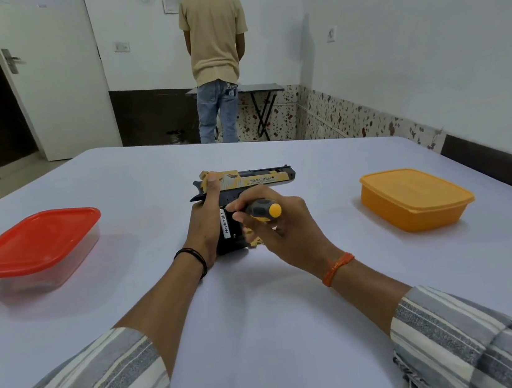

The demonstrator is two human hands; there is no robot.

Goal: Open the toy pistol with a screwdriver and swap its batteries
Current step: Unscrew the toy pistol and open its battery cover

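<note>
A black and yellow toy pistol lies on its side in the middle of the table, barrel pointing right, grip toward me. My left hand holds it at the grip and rear, with the thumb up on the slide. A white battery labelled Heybright shows in the grip between my hands. My right hand is closed around a screwdriver with a black and yellow handle, its tip down at the grip and hidden by my fingers.
A clear box with a red lid stands at the left of the white table. An orange lidded box stands at the right. A person stands with their back to me at a small folding table by the far wall.
</note>
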